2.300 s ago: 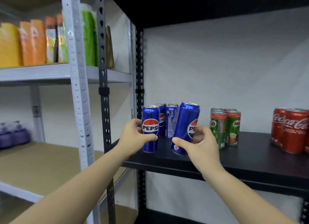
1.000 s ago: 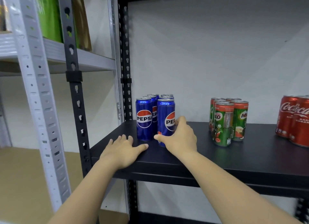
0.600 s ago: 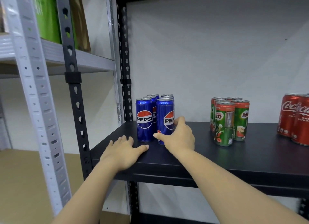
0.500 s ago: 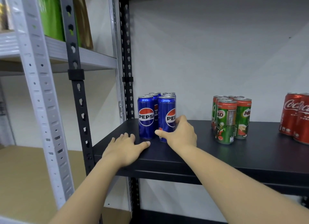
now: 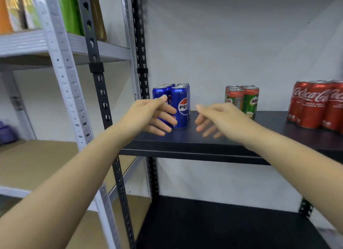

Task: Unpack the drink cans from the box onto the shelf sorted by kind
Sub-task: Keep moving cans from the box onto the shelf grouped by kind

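Several blue Pepsi cans (image 5: 180,107) stand grouped at the left end of the black shelf (image 5: 194,152). Further right is a cluster of green Milo cans (image 5: 248,100), and red Coca-Cola cans (image 5: 315,103) stand at the right edge of view. My left hand (image 5: 148,116) hovers open in front of the Pepsi cans, hiding part of the front left one. My right hand (image 5: 220,118) hovers open between the Pepsi and Milo groups, holding nothing. The box is out of view.
A black upright post (image 5: 100,92) and a grey rack post (image 5: 63,77) stand to the left. The grey rack's upper shelf (image 5: 104,48) carries coloured packets. A lower black shelf (image 5: 222,226) lies below. A white wall backs the cans.
Both hands have lifted off the shelf and the Pepsi can and pulled back toward me, fingers spread. The Pepsi cans stay grouped and upright.
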